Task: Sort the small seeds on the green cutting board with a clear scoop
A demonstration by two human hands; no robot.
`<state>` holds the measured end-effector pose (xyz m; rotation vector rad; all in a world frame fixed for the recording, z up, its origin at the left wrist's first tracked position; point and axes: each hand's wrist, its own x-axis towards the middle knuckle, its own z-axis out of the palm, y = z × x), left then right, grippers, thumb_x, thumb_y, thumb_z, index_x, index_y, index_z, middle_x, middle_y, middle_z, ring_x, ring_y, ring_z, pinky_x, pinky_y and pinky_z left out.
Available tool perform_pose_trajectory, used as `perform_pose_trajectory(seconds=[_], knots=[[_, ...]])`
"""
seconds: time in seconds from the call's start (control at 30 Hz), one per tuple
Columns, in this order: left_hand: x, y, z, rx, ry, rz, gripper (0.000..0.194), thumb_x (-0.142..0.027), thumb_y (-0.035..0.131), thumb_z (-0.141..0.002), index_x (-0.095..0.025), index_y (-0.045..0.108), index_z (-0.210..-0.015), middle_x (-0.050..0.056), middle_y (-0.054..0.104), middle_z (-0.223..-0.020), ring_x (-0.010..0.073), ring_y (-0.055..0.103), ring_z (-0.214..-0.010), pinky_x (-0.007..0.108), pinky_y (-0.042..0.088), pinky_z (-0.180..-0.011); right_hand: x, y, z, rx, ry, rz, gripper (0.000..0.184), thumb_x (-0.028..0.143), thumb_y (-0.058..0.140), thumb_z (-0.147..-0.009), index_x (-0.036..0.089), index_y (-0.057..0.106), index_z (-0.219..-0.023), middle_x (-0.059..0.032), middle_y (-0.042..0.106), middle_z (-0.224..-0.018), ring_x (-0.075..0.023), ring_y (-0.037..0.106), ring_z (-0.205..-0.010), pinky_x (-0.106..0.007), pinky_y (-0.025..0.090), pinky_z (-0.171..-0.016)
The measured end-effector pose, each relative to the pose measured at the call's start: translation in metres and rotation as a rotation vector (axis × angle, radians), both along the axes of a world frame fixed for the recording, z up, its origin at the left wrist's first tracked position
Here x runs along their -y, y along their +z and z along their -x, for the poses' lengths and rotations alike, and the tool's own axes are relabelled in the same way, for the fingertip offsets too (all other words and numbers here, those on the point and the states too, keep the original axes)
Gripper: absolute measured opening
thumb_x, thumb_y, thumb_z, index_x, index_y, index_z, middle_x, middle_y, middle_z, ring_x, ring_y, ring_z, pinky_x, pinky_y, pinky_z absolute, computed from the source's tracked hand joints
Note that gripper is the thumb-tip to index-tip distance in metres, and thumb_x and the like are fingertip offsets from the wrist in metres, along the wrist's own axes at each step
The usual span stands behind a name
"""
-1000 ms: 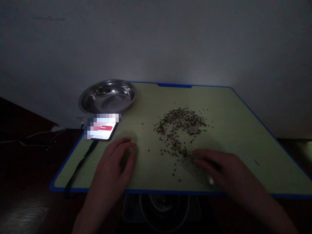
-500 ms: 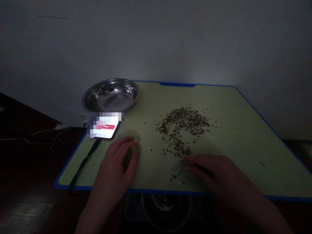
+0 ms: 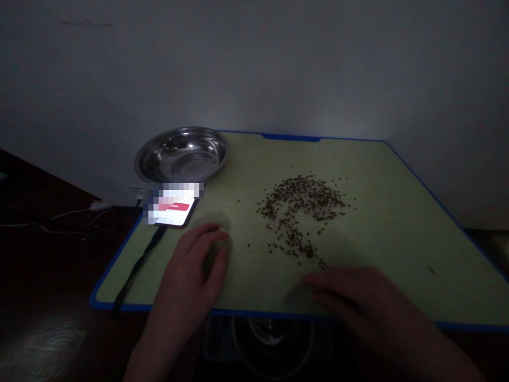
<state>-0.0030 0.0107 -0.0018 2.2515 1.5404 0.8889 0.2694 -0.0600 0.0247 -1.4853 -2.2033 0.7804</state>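
Small dark brown grains (image 3: 304, 196) mixed with pale ones lie spread on the light green table (image 3: 358, 164). A trail of them curves down toward my right hand (image 3: 353, 292). Between the thumb and fingers of that hand is a clear, thin half-round piece, apparently a plastic protractor (image 3: 296, 294), tilted at the table's front edge. It is dim and partly hidden by the fingers. My left hand (image 3: 194, 262) rests on the table to the left, its fingers loosely curved and apart, holding nothing.
A shiny metal basin (image 3: 186, 156) stands at the back left. Before it lies a lit phone (image 3: 175, 209), with a dark strap (image 3: 139, 262) running over the table edge. Below the front edge is a round metal vessel (image 3: 272, 339). A small dark sliver (image 3: 431, 271) lies at right.
My right hand has moved down toward the front edge with the protractor. A few grains near it have shifted, and the loose ones by the edge are no longer seen. My left hand stays put.
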Motion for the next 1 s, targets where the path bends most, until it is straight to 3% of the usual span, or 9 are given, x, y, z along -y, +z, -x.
perform_pose_trajectory(seconds=[0.2,0.37,0.57,0.67,0.8,1.0], knots=[[-0.001,-0.002,0.001,-0.001,-0.004,-0.015,0.023,-0.035,0.05,-0.094,-0.021,0.063,-0.107,0.01,0.062,-0.12,0.0263,0.06,-0.112,0.053,0.05,-0.097,0.003,-0.011,-0.039,0.131,-0.26,-0.104,0.027,0.03,0.051,-0.094,0.028,0.075,-0.106,0.0004,0.078,-0.104,-0.0194,0.075,-0.089,-0.031,0.06,-0.079],[-0.001,-0.002,0.002,-0.007,-0.006,-0.001,0.024,-0.036,0.05,-0.094,-0.021,0.064,-0.106,0.009,0.063,-0.12,0.0268,0.061,-0.111,0.053,0.05,-0.096,-0.008,-0.014,-0.044,0.171,-0.362,-0.166,0.029,0.033,0.05,-0.094,0.024,0.074,-0.107,-0.0019,0.078,-0.103,-0.0219,0.075,-0.089,-0.036,0.06,-0.081],[-0.002,-0.001,0.002,-0.01,-0.003,-0.009,0.024,-0.037,0.05,-0.094,-0.021,0.064,-0.105,0.009,0.063,-0.119,0.0269,0.061,-0.111,0.053,0.051,-0.097,-0.023,-0.016,-0.035,0.228,-0.388,-0.208,0.031,0.034,0.049,-0.095,0.022,0.073,-0.11,-0.0041,0.077,-0.108,-0.0252,0.074,-0.094,-0.043,0.059,-0.085],[-0.002,-0.001,0.001,-0.012,0.005,-0.009,0.024,-0.037,0.05,-0.094,-0.021,0.064,-0.105,0.009,0.063,-0.119,0.0267,0.061,-0.111,0.053,0.05,-0.097,-0.024,-0.014,-0.028,0.194,-0.346,-0.214,0.03,0.03,0.049,-0.095,0.022,0.073,-0.11,-0.0039,0.077,-0.107,-0.0235,0.074,-0.093,-0.04,0.059,-0.084],[-0.002,-0.001,0.001,-0.014,-0.005,0.002,0.024,-0.037,0.05,-0.094,-0.021,0.064,-0.104,0.01,0.063,-0.118,0.0268,0.061,-0.11,0.053,0.05,-0.096,-0.019,-0.009,-0.024,0.11,-0.25,-0.17,0.028,0.026,0.05,-0.095,0.024,0.073,-0.109,-0.0032,0.077,-0.108,-0.0199,0.074,-0.093,-0.035,0.059,-0.084],[-0.002,-0.002,0.002,-0.006,-0.005,0.002,0.023,-0.036,0.05,-0.094,-0.021,0.063,-0.104,0.01,0.063,-0.119,0.0271,0.06,-0.111,0.055,0.049,-0.097,0.0,-0.01,-0.039,0.111,-0.348,-0.15,0.026,0.029,0.053,-0.093,0.023,0.075,-0.107,-0.0045,0.078,-0.105,-0.023,0.074,-0.092,-0.039,0.061,-0.083]])
